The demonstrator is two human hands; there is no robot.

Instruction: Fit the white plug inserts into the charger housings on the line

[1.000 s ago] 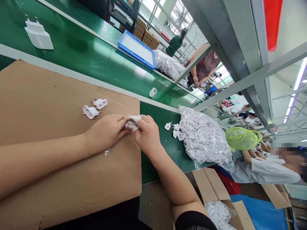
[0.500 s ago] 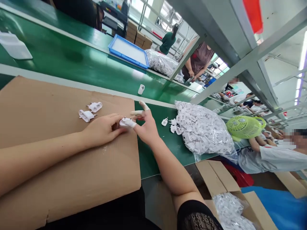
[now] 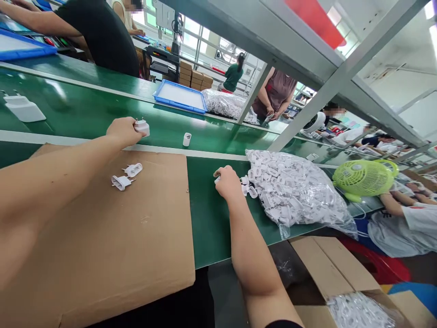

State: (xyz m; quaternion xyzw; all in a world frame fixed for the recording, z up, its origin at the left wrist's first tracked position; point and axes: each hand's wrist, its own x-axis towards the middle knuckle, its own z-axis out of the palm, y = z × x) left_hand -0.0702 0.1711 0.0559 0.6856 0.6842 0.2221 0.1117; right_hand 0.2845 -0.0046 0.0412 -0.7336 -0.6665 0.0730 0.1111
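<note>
My left hand (image 3: 122,130) is closed on a white two-pin charger plug (image 3: 142,128), held over the green belt with its pins upward. To the right, my right hand (image 3: 228,181) has its fingers curled round a white plug piece (image 3: 217,180), mostly hidden by the hand, at the green table. Beside that hand lie a few loose white plug shells (image 3: 251,191), next to a clear bag (image 3: 293,191) full of such pieces. Two white plug shells, one open-ended (image 3: 121,182) and one behind it (image 3: 133,170), rest on the cardboard sheet (image 3: 153,241).
On the belt stand a white plug (image 3: 186,139) and a larger-looking white plug (image 3: 24,109) at far left. A blue tray (image 3: 180,96) sits beyond. A green fan (image 3: 363,177) is at right, above an open carton (image 3: 324,269). A metal post (image 3: 254,93) rises behind the belt.
My hands have separated. The left one has carried the charger plug forward and left over the belt; the right one has moved right and closed on a loose plug piece. The view has shifted left.
</note>
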